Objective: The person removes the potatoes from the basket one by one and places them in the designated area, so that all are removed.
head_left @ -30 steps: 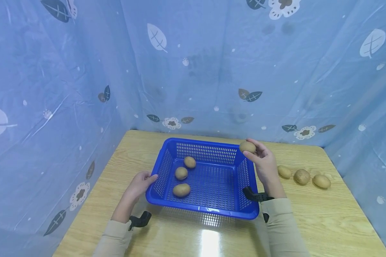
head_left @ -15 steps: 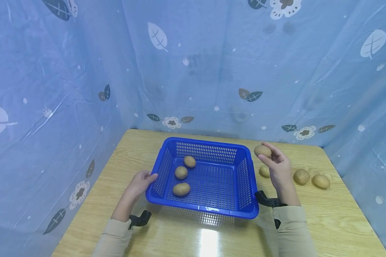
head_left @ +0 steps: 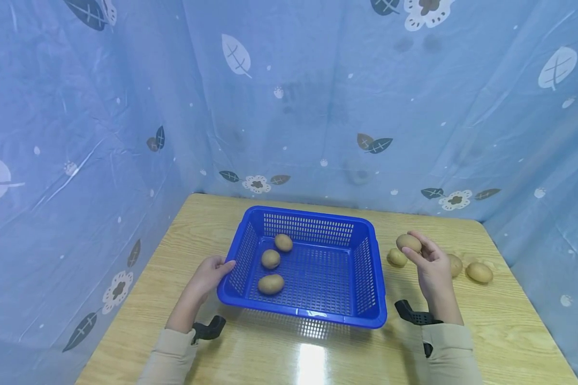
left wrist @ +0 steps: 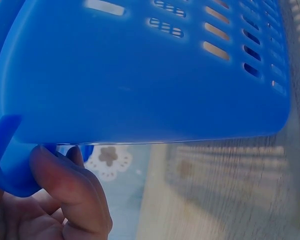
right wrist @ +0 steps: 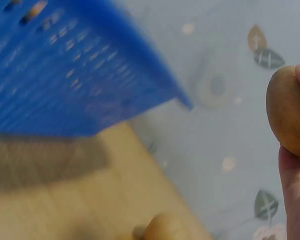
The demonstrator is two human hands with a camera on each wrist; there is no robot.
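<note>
My left hand (head_left: 208,277) grips the left rim of a blue plastic basket (head_left: 298,312), thumb on top. In the left wrist view its fingers (left wrist: 70,185) curl under that rim. Three potatoes lie on the left side of the basket floor; one is the front potato (head_left: 271,284). Right of the basket, my right hand (head_left: 435,267) pinches a potato (head_left: 408,243) between thumb and fingers, above the table. The right wrist view shows this potato (right wrist: 288,112) at its right edge. A smaller potato (head_left: 397,258) rests on the table just beyond the basket's right wall.
Two more potatoes rest on the wooden table (head_left: 510,326) at the right: one (head_left: 455,265) partly hidden by my right hand, the other (head_left: 479,272) farther right. A blue patterned curtain (head_left: 289,117) hangs behind the table and along both sides.
My right hand has moved right and nearer with the potato, from over the basket's right rim to above the table beside it. The left hand and basket have stayed put.
</note>
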